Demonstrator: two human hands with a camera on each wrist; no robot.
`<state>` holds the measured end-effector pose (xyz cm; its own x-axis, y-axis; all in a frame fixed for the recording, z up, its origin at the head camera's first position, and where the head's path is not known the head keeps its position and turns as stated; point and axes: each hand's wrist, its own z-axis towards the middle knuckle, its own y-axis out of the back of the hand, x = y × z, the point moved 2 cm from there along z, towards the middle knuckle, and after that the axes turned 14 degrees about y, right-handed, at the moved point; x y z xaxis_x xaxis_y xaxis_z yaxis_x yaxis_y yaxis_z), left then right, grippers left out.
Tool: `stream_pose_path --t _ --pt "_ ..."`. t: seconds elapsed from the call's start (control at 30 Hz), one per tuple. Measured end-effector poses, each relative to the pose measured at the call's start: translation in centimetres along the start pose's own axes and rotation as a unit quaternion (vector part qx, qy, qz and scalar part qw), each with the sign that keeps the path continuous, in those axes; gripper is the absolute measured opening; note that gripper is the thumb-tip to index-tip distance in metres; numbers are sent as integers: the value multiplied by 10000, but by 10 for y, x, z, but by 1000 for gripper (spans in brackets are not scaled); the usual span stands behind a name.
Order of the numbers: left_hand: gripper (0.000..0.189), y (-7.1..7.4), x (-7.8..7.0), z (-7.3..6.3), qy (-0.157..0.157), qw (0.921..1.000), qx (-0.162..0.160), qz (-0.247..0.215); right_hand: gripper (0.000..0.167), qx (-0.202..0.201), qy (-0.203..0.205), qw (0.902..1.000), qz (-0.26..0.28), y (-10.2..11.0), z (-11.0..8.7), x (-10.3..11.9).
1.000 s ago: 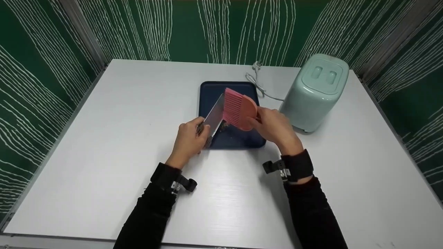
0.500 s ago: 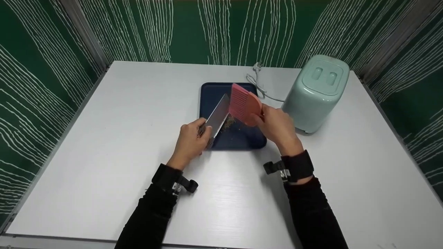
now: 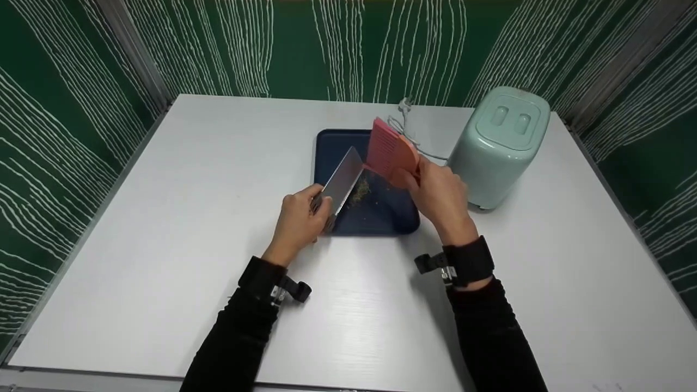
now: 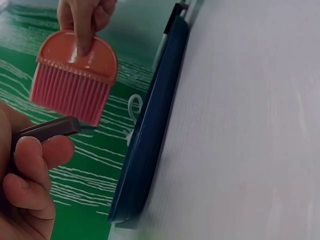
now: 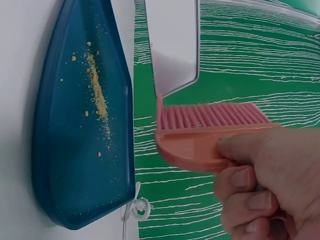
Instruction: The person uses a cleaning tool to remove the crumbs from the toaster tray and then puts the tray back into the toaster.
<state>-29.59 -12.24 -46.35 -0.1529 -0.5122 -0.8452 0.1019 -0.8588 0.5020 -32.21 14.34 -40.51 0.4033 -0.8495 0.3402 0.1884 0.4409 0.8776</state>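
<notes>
My left hand (image 3: 297, 220) grips the dark end of a thin metal crumb tray (image 3: 342, 179), held tilted on edge above a navy tray (image 3: 392, 222). With my right hand (image 3: 442, 198) I hold an orange hand brush (image 3: 393, 158), its pink bristles facing the metal. In the right wrist view the outermost bristles (image 5: 159, 112) meet the lower corner of the crumb tray (image 5: 175, 45). A line of yellowish crumbs (image 5: 97, 95) lies on the navy tray. My left fingers (image 4: 30, 155) curl round the grey grip in the left wrist view.
A mint-green toaster (image 3: 501, 147) stands right of the navy tray, close to my right hand. Its white cord and plug (image 3: 404, 106) lie behind the tray on the white table (image 3: 218, 163). Green walls (image 3: 305, 54) with white streaks enclose the back and sides.
The brush has moved right and away from me along the crumb tray to its far end. More crumbs show on the navy tray. My left hand has barely moved.
</notes>
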Motion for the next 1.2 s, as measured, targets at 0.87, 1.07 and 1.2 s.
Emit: stream_pose_path --t 0.87,1.07,1.2 --pt "14 -1 -3 0 -351 9988 -128 303 41 21 119 9990 438 -6 3 0" --pt "16 -1 -4 -3 -690 9953 -291 613 40 197 0 9993 323 -7 2 -3" --pt "15 -2 -3 -3 -896 9905 -394 962 42 321 -78 9991 270 -6 2 -3"
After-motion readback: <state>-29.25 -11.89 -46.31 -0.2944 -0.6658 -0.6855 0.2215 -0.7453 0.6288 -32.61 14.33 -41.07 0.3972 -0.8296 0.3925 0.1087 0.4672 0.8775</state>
